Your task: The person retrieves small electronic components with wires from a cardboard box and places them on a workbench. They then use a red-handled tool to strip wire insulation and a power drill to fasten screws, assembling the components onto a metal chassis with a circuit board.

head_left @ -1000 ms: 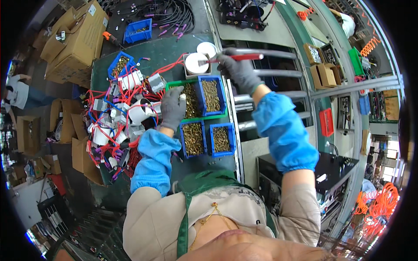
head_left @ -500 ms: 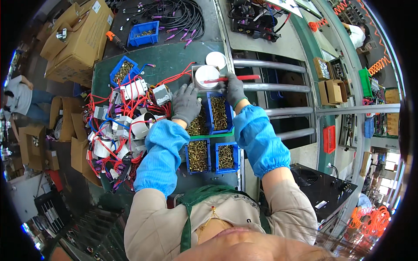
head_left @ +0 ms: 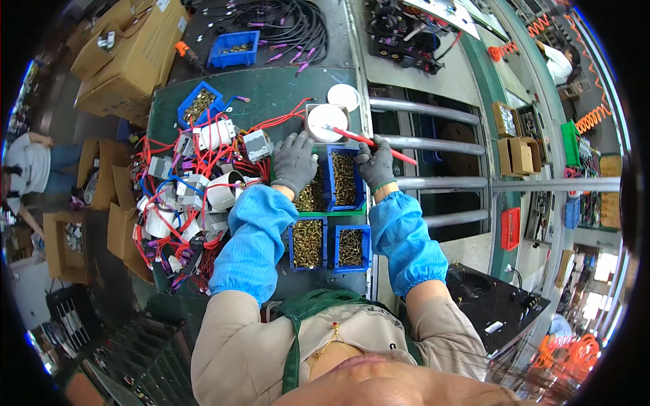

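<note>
My right hand (head_left: 376, 164), in a grey glove, is closed round a slim red stick (head_left: 393, 153). The stick slants down to the left, its pale tip over the white contents of a round tub (head_left: 310, 123). My left hand (head_left: 294, 161), also gloved, reaches toward that tub with fingers stretched out, above a bin of brass-coloured screws (head_left: 309, 197). A small pale spot shows by its thumb; I cannot make out what it is. Between my hands stands a blue bin (head_left: 330, 181) full of screws. Two more blue bins of screws, left (head_left: 291, 245) and right (head_left: 370, 249), sit nearer me.
A tangled heap of red wires and grey-white parts (head_left: 193, 196) lies left of my left hand. A white lid (head_left: 344, 97) rests behind the tub. Farther back are a blue bin (head_left: 233, 61), an orange-handled tool (head_left: 187, 53) and black cables (head_left: 318, 30). Metal rollers (head_left: 440, 144) run on the right.
My right hand has moved slightly down with the red stick, which has turned from nearly level to slanting. My left hand stays in nearly the same place.
</note>
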Tool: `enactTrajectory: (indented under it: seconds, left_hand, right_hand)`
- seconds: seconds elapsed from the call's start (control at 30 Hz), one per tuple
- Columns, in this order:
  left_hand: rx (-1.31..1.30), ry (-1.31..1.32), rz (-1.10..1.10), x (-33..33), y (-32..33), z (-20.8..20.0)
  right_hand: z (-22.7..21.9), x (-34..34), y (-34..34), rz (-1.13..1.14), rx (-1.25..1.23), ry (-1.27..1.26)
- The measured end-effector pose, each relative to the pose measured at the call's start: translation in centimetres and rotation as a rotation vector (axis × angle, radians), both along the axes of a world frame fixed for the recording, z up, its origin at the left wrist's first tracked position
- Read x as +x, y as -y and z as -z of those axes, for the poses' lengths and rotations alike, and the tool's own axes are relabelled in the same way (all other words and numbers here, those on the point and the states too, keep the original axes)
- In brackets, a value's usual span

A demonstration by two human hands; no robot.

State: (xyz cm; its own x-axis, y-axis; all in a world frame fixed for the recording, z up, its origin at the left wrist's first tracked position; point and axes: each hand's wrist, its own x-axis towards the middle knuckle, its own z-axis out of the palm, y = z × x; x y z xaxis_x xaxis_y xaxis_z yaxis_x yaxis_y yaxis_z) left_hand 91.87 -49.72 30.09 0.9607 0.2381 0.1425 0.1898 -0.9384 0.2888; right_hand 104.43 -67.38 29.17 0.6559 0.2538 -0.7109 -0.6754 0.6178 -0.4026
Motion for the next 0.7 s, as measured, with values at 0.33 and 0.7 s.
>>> enactTrajectory:
  seconds: [0.33, 0.7]
  left_hand:
    - [-0.037, 0.202, -0.493, -4.0, -4.0, -0.1]
    - [0.263, -0.167, -0.189, -14.8, -6.8, -5.4]
  right_hand:
    - [-5.5, -5.2, 4.3, -0.110, 0.209, 0.160]
    - [-8.8, -10.4, 10.8, -0.128, 0.257, 0.312]
